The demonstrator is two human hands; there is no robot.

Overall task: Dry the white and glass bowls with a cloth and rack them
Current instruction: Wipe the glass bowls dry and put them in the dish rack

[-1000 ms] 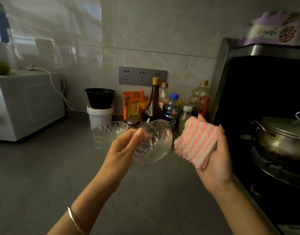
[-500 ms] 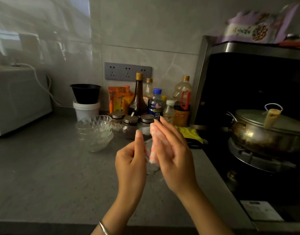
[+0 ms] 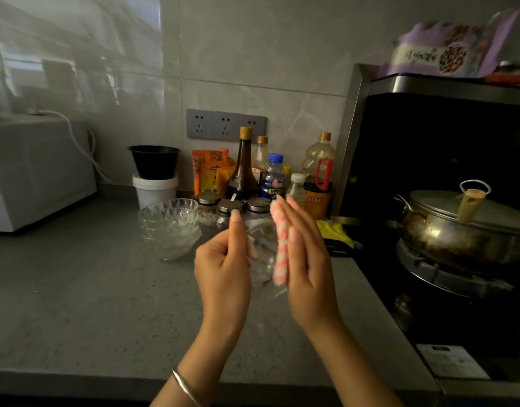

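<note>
My left hand point(image 3: 223, 268) grips a clear cut-glass bowl point(image 3: 263, 254) by its rim, held on edge above the grey counter point(image 3: 91, 289). Against the bowl's other side my right hand point(image 3: 304, 259) presses a folded pink-and-white striped cloth point(image 3: 280, 248) with straight fingers. The bowl is mostly hidden between the two hands. A stack of matching glass bowls point(image 3: 169, 227) stands on the counter to the left, behind my hands. No white bowl or rack is in view.
Sauce bottles point(image 3: 270, 174) and lidded spice jars point(image 3: 232, 205) line the wall behind my hands. A white tub with a black bowl point(image 3: 155, 177) stands at their left, a white appliance point(image 3: 38, 171) far left. A lidded pot point(image 3: 464, 227) sits on the stove, right.
My right hand brought the cloth from beside the bowl up against it, and both hands came together. The view dropped and shifted right, showing more of the stove.
</note>
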